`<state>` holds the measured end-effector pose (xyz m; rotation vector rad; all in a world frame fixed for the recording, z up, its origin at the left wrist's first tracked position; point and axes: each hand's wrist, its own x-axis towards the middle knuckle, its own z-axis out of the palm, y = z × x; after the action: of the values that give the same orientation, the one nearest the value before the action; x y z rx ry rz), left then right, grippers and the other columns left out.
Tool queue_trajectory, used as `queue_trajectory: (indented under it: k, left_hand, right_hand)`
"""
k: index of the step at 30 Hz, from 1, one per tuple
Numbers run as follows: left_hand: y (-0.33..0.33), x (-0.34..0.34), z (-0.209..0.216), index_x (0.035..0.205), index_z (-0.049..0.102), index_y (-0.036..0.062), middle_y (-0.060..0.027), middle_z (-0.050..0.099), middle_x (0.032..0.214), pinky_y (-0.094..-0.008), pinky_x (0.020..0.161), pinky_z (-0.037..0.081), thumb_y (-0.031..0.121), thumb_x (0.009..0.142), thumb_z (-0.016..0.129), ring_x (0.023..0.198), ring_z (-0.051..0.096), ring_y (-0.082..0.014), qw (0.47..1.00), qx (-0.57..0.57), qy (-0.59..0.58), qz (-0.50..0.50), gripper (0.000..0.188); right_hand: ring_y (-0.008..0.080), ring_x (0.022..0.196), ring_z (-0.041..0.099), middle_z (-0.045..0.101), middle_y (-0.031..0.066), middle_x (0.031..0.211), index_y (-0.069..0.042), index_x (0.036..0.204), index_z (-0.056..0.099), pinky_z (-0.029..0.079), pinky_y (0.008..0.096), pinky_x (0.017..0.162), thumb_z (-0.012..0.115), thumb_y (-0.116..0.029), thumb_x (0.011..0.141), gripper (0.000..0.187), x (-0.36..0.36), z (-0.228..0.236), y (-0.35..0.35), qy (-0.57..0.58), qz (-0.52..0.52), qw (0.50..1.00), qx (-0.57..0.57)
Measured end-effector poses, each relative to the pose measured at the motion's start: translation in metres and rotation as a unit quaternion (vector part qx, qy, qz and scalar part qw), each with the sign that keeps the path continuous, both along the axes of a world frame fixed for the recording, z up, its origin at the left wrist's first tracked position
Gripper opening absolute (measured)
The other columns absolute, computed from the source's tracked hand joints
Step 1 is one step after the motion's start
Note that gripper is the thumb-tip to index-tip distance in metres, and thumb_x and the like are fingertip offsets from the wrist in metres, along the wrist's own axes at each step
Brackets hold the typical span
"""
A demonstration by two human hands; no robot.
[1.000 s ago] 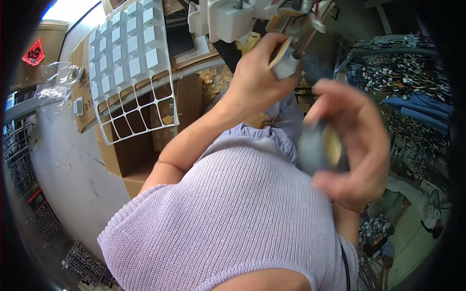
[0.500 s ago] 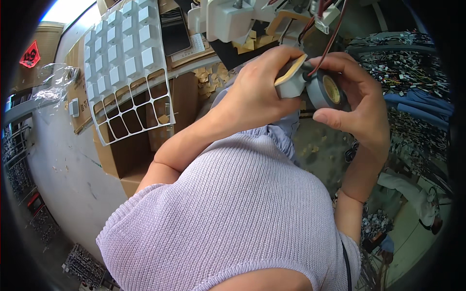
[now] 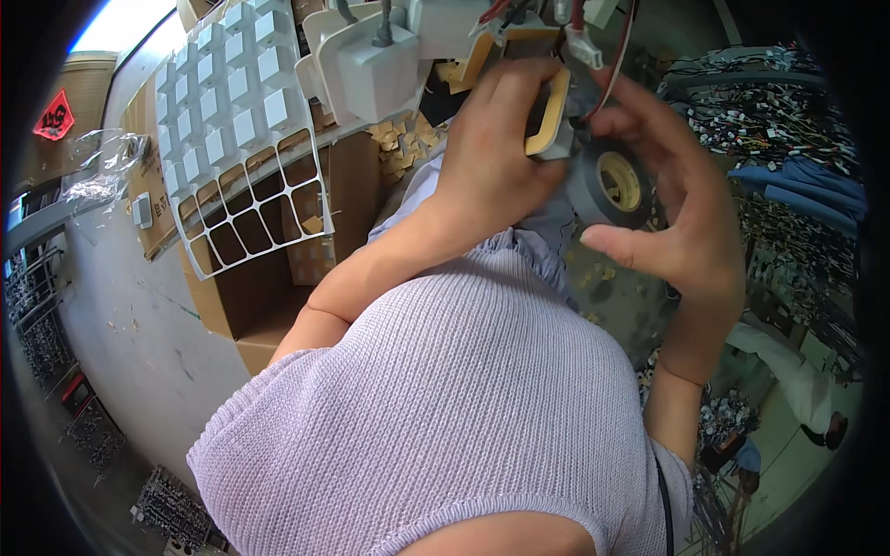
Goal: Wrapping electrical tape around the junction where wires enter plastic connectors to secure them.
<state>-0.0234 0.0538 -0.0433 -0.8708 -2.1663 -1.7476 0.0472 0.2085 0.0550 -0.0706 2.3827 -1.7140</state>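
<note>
My left hand (image 3: 496,153) grips a white plastic housing (image 3: 556,146) with a tan-yellow rim facing up. Close beside it, my right hand (image 3: 691,199) curls around a roll of grey tape (image 3: 593,190) with a yellowish core. The thumb lies by the roll's lower edge; the fingers behind it are partly hidden and slightly blurred. Thin red and dark wires (image 3: 612,88) run from between the hands up to the top of the view. Whether a strip of tape joins the roll to the wires or housing cannot be made out.
At upper left, a sheet of square grey-white pads (image 3: 239,85) with a cut-out lattice hangs over an open cardboard box (image 3: 269,306). Other white housings (image 3: 380,74) stand at the top. Scraps of tan paper (image 3: 399,148) lie nearby. Wire bundles (image 3: 788,120) and blue cloth (image 3: 807,190) are at right.
Both hands have shifted slightly up with the housing and the tape roll. The housing and roll have turned, showing more of the roll's core. The view has tilted, bringing the white housings at the top lower.
</note>
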Motion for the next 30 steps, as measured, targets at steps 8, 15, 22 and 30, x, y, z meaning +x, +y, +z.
queue_trajectory:
  k: [8,15,22,30]
  left_hand:
    - [-0.022,0.001,0.018,0.104,0.06,-0.006,-0.0149,0.066,0.09,-0.0353,0.075,0.055,0.005,0.074,0.065,0.082,0.067,-0.0246,0.727,0.243,-0.52,-0.376,0.032]
    - [-0.013,0.008,0.017,0.114,0.047,-0.0208,-0.0347,0.061,0.098,-0.0449,0.074,0.059,0.016,0.072,0.054,0.083,0.067,-0.0401,0.26,0.303,-0.6,-0.694,0.057]
    - [-0.019,0.011,0.022,0.116,0.042,-0.0236,-0.0385,0.059,0.097,-0.0477,0.074,0.059,0.016,0.073,0.053,0.084,0.066,-0.0443,0.227,0.307,-0.587,-0.714,0.059]
    - [-0.007,0.012,0.03,0.111,0.049,-0.0215,-0.0349,0.061,0.09,-0.0409,0.066,0.06,0.019,0.07,0.056,0.075,0.068,-0.0379,0.242,0.223,-0.598,-0.73,0.058]
  right_hand:
    - [0.0232,0.119,0.053,0.055,0.0159,0.128,0.007,0.136,0.041,0.041,0.0338,0.1,0.079,-0.034,0.07,0.086,-0.007,0.027,-0.009,-0.048,-0.068,0.986,-0.146]
    - [0.0295,0.132,0.041,0.037,0.0246,0.143,0.009,0.139,0.035,0.033,0.042,0.108,0.079,-0.052,0.066,0.104,-0.061,-0.038,0.025,0.135,0.218,0.952,-0.165]
    - [0.0056,0.049,0.052,0.055,-0.0043,0.054,0.002,0.136,0.044,0.039,0.0218,0.046,0.071,-0.048,0.08,0.079,-0.029,0.009,0.032,-0.011,0.06,0.99,0.124]
    - [0.0117,0.097,0.057,0.06,0.007,0.108,0.004,0.131,0.048,0.045,0.0259,0.083,0.078,-0.032,0.078,0.071,-0.036,-0.007,0.035,0.092,0.115,0.98,-0.13]
